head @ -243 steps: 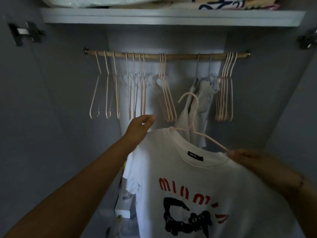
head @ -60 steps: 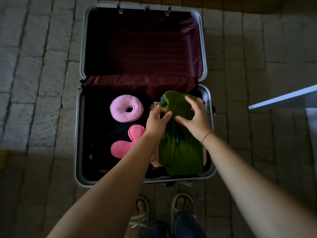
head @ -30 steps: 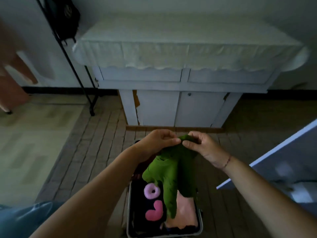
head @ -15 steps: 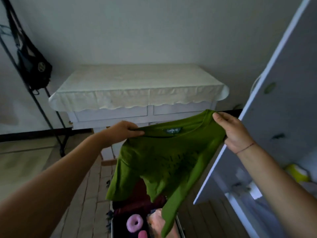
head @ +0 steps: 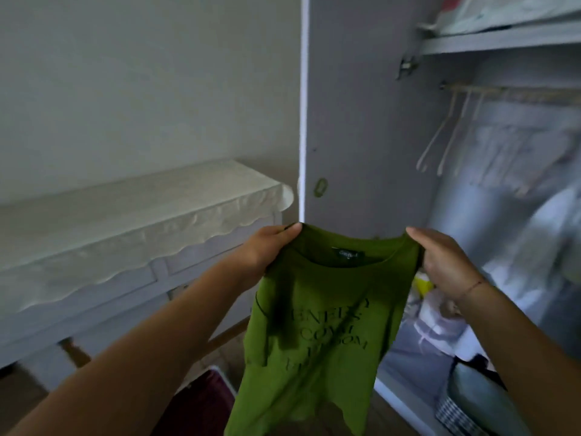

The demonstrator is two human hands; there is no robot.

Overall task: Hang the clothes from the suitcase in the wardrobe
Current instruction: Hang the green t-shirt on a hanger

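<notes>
Head view: left hand (head: 267, 247) and right hand (head: 440, 259) pinch the green shirt (head: 323, 325) by its shoulders. Light and limp, it sags below the fingers; the shoulders seem the best hold.

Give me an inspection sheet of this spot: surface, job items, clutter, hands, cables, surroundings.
Surface: brown floor, a small strip showing under the sideboard.
Job's things: green shirt held up spread, not on a hanger; empty hangers on the rail in the open wardrobe; suitcase below, mostly out of view.
Clutter: bags on the wardrobe bottom; bundles on its top shelf.
Hands: left hand and right hand each pinch a shoulder of the shirt.
Cables: nothing seen.
Surroundings: the cloth-covered sideboard, plain wall.
</notes>
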